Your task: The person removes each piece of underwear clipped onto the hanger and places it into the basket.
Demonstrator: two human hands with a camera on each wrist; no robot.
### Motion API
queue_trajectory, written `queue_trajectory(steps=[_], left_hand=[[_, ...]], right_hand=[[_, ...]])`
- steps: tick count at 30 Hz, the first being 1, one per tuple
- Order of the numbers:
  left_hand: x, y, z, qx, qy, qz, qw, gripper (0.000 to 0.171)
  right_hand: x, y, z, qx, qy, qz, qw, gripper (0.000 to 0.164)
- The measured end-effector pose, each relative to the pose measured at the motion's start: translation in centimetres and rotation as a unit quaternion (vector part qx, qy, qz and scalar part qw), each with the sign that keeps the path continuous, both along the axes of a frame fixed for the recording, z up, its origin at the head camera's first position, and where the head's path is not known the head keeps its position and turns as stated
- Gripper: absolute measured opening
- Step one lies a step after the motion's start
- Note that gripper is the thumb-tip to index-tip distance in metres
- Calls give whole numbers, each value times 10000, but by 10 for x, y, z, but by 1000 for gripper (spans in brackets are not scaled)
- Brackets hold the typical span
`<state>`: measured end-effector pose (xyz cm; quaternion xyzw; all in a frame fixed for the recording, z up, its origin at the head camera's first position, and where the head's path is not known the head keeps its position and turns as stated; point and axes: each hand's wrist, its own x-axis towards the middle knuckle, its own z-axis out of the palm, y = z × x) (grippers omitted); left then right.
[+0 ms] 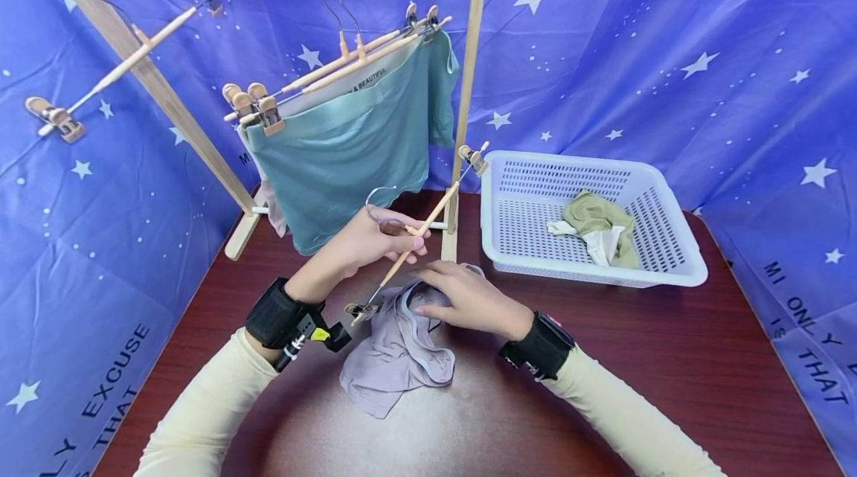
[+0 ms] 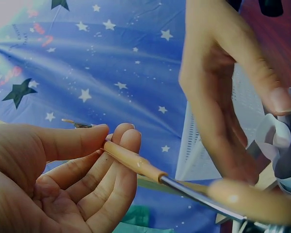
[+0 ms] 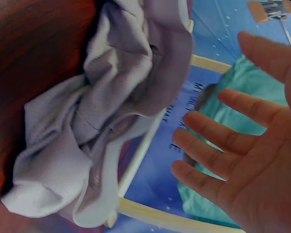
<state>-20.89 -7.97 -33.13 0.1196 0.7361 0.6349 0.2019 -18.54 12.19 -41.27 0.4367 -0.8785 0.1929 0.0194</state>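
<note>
My left hand (image 1: 382,239) pinches the wooden bar of a clip hanger (image 2: 136,162) between thumb and fingers. The hanger slants, its metal hook up and one clip (image 1: 473,158) high at the right. Its lower clip (image 1: 361,310) is beside a crumpled greyish-lilac garment (image 1: 395,358), overlapping its edge in the head view. That garment lies in loose folds on the table, its smooth band showing in the right wrist view. Over its upper right part is my right hand (image 1: 469,298), with fingers extended and spread, nothing held in the palm (image 3: 262,160).
A wooden rack (image 1: 465,90) stands at the back left, carrying teal garments (image 1: 348,142) on clip hangers and one bare hanger (image 1: 134,56). To its right, a white perforated basket (image 1: 492,216) holds an olive and white cloth (image 1: 596,220). Starry blue fabric surrounds the dark red table (image 1: 602,358).
</note>
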Motion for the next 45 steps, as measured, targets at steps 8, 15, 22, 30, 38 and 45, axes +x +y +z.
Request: queue_trajectory(steps=[8,15,22,30,38,45], left_hand=[[2,-7,-3,-80,114,-11,9999,26],[4,-10,-4,-53,8,21,10000,25],[7,-12,-6,-130,35,16,9999,25],[7,-13,-6,-108,-45,52,9999,27],[7,-14,-9,-32,-66,90,9999,28],[7,-15,-11,-30,-41,98,9999,27]], right_hand=[[1,-8,-13,285,-400,29,9988,68],[1,-10,-23,477,-386,52,9981,85],[5,-13,-30,697,-386,42,9968,102],[8,-20,-37,1233,-534,98,9909,109],[15,-28,-41,1629,-701,24,9841,106],[18,-31,-42,1683,-577,-40,9840,94]])
